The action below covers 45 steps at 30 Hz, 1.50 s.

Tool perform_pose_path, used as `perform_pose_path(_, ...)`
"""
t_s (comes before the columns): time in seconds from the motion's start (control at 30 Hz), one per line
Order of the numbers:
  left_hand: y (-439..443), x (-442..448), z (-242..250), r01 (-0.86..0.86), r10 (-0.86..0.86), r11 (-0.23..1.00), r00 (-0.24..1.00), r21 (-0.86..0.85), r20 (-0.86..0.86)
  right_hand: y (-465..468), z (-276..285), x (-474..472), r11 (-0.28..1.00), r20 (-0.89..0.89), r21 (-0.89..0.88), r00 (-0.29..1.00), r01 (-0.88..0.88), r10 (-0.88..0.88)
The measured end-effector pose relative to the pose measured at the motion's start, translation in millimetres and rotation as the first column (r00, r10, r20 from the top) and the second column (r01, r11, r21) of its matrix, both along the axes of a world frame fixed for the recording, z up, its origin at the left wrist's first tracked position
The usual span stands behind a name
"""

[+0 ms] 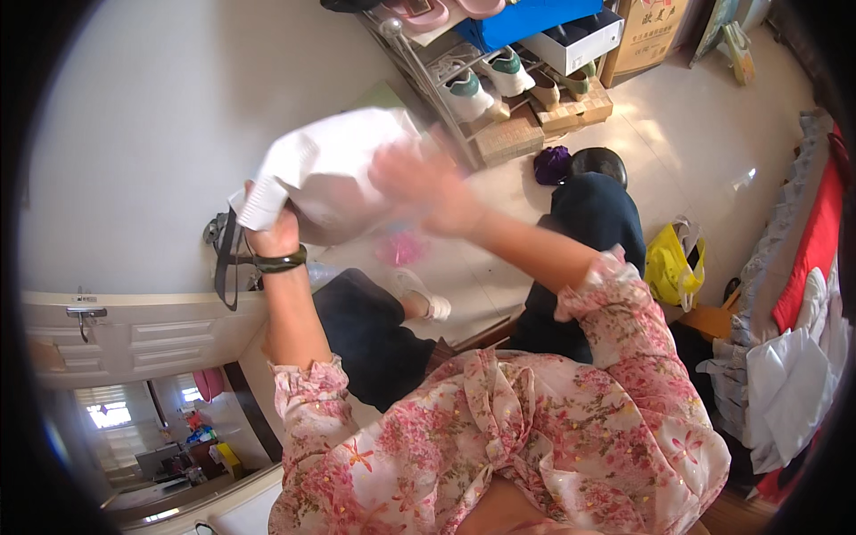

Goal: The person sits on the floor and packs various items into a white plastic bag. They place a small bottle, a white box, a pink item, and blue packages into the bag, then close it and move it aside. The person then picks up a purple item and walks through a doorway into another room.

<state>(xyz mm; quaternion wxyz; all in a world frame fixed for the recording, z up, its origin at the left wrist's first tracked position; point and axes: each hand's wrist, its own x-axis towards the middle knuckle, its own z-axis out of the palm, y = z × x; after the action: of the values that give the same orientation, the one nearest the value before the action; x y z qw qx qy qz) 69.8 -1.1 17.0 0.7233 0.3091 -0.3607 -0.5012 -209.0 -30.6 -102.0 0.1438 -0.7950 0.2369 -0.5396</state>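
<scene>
My left hand, with a dark bangle at the wrist, grips the ridged edge of a white bag-like item. The item looks puffed out and creased; its exact kind is hard to tell. A black strap dangles below the left hand. Blurred by motion, my right hand has its fingers spread in front of the item's right side. Whether it touches the surface cannot be made out. My left fingers are partly hidden behind the white edge.
A metal shoe rack holds sneakers, flats and boxes. On the tiled floor lie a purple pouch, a blurred pink item and a yellow plastic bag. A panelled door stands left; a bed with a ruffled cover is right.
</scene>
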Motion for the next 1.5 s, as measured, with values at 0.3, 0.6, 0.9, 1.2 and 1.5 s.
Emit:
perform_pose_path(0.3,15.6,41.9,55.7,-0.017,0.044,0.985,0.987,-0.172,0.156,22.4,-138.9,-41.5,0.727,-0.755,0.653,0.264,0.213,0.600)
perform_pose_path(0.6,39.6,33.7,56.0,-0.174,0.173,0.985,0.982,0.006,0.071,-54.8,-24.3,-130.2,0.696,-0.737,0.533,0.669,0.481,0.103)
perform_pose_path(0.9,60.8,0.4,43.9,-0.154,0.117,0.974,0.970,0.167,0.213,22.4,10.9,-223.2,0.429,-0.622,0.412,0.592,0.804,-0.512)
perform_pose_path(1.2,74.7,-8.7,58.7,-0.231,0.199,0.965,0.953,0.123,0.228,29.0,2.9,-204.1,0.592,-0.735,0.238,0.541,0.770,-0.408)
perform_pose_path(1.5,98.0,-41.9,127.4,-0.125,0.124,0.992,0.941,-0.017,0.315,22.4,-2.7,-189.6,0.630,-0.744,0.163,0.514,0.759,-0.427)
